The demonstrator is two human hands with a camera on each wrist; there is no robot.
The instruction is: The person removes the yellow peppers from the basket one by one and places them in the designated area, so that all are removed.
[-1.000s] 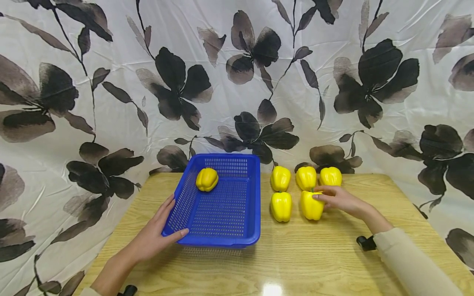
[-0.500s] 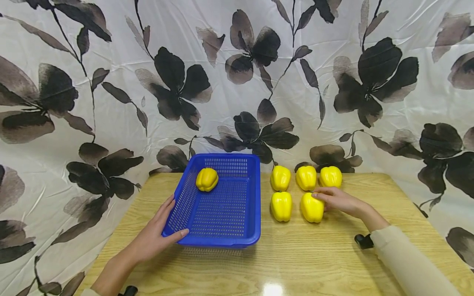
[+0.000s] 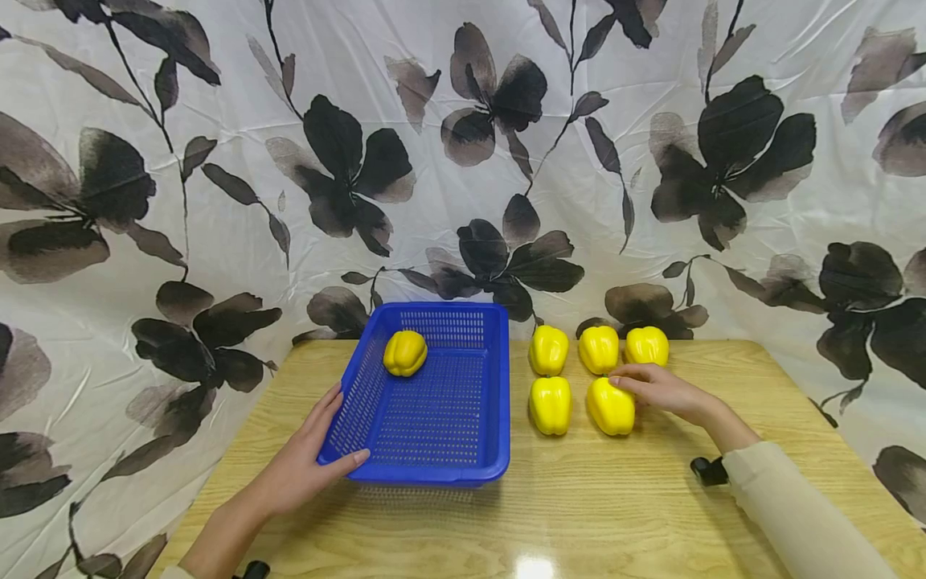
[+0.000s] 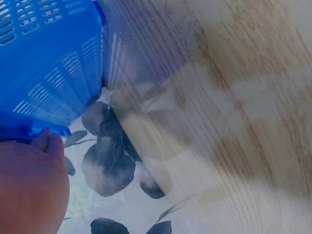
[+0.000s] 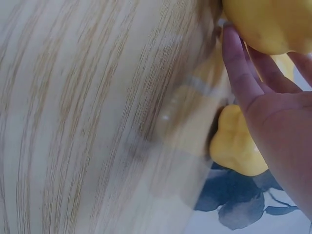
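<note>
My left hand point(image 3: 300, 462) holds the left side of a blue plastic basket point(image 3: 415, 476), thumb over the near-left corner of the rim and fingers along the outer wall. One yellow bell pepper point(image 3: 405, 354) lies inside, toward the far left. On the right, my right hand point(image 3: 654, 392) grips another yellow bell pepper point(image 3: 611, 407) from its right side, thumb and fingers about its top and far side. This pepper leans a little. In the right wrist view, fingers point(image 5: 238, 66) curve round the gripped bell pepper point(image 5: 273, 24).
Left of the gripped pepper stands a yellow bell pepper point(image 3: 550, 406). Behind are three more, a left one point(image 3: 548, 351), a middle one point(image 3: 598, 350) and a right one point(image 3: 647, 347). The wooden table point(image 3: 579, 507) ends at a floral cloth point(image 3: 463, 161).
The gripped pepper has tilted and come slightly nearer, its stem now covered by my right hand, which has shifted slightly left. My left hand and the basket stay put.
</note>
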